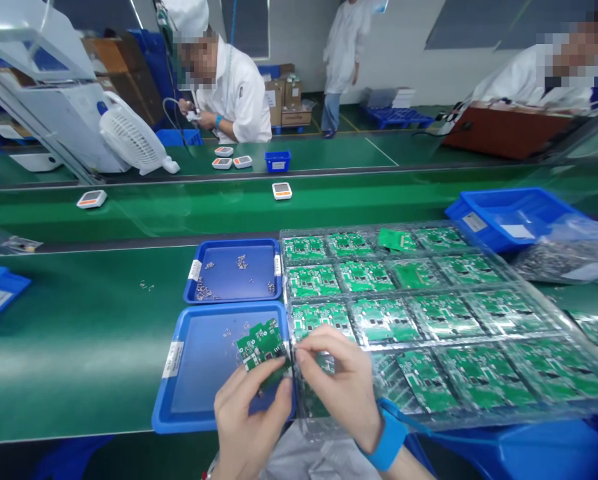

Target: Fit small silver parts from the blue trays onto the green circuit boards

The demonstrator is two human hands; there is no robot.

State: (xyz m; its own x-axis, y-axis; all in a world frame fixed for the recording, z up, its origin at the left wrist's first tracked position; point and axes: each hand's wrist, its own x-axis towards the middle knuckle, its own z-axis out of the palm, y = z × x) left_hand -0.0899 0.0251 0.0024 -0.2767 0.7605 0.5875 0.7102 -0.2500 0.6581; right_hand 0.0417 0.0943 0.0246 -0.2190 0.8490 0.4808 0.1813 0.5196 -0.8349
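My left hand (253, 410) grips a green circuit board (263, 341) by its lower edge, tilted above the near blue tray (171, 400). Close by on the right, my right hand (339, 380) has thumb and index finger pinched together beside the board; whatever sits between those fingertips is too small to make out. A blue strap (391, 437) circles the right wrist. Small metal parts lie in the near tray, partly hidden by the board. The far blue tray (229, 267) holds little piles of similar metal pieces.
A clear compartment tray (346, 295) full of green circuit boards spreads across the right. Behind it are a blue bin (493, 213) and a plastic bag of metal parts (569, 250). White devices (281, 191) rest on the green belt. A person (233, 87) works opposite.
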